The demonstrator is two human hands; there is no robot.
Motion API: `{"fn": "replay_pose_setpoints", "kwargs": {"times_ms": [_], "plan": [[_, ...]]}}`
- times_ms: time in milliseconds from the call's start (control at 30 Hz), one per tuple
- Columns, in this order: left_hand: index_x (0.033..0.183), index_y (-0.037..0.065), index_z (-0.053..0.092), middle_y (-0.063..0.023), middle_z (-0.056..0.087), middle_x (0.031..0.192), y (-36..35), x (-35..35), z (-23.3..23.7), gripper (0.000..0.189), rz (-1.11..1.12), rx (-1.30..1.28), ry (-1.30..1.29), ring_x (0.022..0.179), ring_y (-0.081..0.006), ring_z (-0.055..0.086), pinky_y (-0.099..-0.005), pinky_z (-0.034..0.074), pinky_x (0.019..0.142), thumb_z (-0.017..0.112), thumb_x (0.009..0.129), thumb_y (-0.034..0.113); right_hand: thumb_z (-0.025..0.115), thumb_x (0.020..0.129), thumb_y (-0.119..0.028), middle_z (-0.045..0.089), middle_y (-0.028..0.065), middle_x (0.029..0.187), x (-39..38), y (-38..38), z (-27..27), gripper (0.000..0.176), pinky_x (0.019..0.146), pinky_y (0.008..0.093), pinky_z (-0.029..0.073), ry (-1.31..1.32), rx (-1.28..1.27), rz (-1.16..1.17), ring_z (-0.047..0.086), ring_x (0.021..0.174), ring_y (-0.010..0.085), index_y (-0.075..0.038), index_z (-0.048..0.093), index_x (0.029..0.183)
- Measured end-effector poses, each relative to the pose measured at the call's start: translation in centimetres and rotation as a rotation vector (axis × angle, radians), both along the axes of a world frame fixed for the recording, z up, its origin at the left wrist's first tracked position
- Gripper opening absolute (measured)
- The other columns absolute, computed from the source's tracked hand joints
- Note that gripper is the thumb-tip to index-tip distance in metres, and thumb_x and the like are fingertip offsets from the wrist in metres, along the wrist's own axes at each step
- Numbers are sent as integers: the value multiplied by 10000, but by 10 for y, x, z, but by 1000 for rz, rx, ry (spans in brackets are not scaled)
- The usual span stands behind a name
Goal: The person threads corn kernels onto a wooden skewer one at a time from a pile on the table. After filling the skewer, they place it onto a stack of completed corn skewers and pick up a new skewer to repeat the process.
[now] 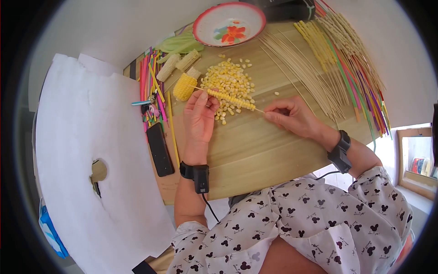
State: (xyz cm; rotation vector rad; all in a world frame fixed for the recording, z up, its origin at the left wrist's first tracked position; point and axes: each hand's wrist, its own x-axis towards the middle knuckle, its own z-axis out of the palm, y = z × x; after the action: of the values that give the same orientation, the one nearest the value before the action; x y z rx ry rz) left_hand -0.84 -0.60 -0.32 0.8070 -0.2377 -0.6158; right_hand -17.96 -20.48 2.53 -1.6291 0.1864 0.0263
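A thin wooden skewer threaded with yellow corn kernels [232, 99] spans the space between my hands. My left hand [199, 109] pinches it near its left end, where the kernels start. The bare right end of the stick is between the thumb and finger of my right hand [292, 116]. Beneath and behind the skewer lies a pile of loose kernels [228, 77]. Just beyond my left hand rests a partly stripped corn cob [184, 87], with two bare cobs [169, 67] behind it.
An enamel bowl [229, 23] with a red rim stands at the back. Bare skewers [299, 68] lie right of the kernels, with filled skewers [344, 34] and coloured sticks beyond. At left are a phone [159, 150], colourful strips [145, 86] and green husks [181, 44].
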Motion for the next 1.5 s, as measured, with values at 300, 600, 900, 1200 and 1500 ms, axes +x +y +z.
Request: {"fn": "replay_pose_setpoints", "kwargs": {"times_ms": [300,600,900,1200,1500], "plan": [[957,28,622,-151,643,994,-1,-1,1,86,10,-6,15,757,-142,589,-278,495,742,598,882,63,602,901,-137,535,-51,689,0,0,-3,142,539,186,384,-23,-24,-39,448,617,14,1,632,916],[958,25,625,-77,643,889,-1,0,-1,91,34,16,-18,734,-142,584,-284,489,728,606,879,65,603,904,-158,536,-40,670,1,1,-1,160,523,192,391,-29,-13,12,464,593,26,-1,628,924],[963,21,629,-60,641,842,-3,-2,1,107,100,107,-79,713,-124,570,-260,472,688,605,886,91,584,912,-149,506,-62,660,2,2,4,150,515,183,364,4,-27,25,427,594,6,-4,617,900],[943,7,646,-47,650,840,-3,-11,15,142,275,562,-549,725,-73,547,-212,442,667,630,876,132,581,914,-147,472,-91,660,3,-6,4,144,496,169,310,-11,58,-111,379,589,-19,-8,604,884],[895,69,665,-48,603,836,-11,-24,17,124,162,933,-1346,828,-189,539,-303,400,759,663,772,56,584,911,-136,468,-97,673,2,-5,11,134,495,164,305,-34,33,-113,369,592,-24,-14,602,858]]}}
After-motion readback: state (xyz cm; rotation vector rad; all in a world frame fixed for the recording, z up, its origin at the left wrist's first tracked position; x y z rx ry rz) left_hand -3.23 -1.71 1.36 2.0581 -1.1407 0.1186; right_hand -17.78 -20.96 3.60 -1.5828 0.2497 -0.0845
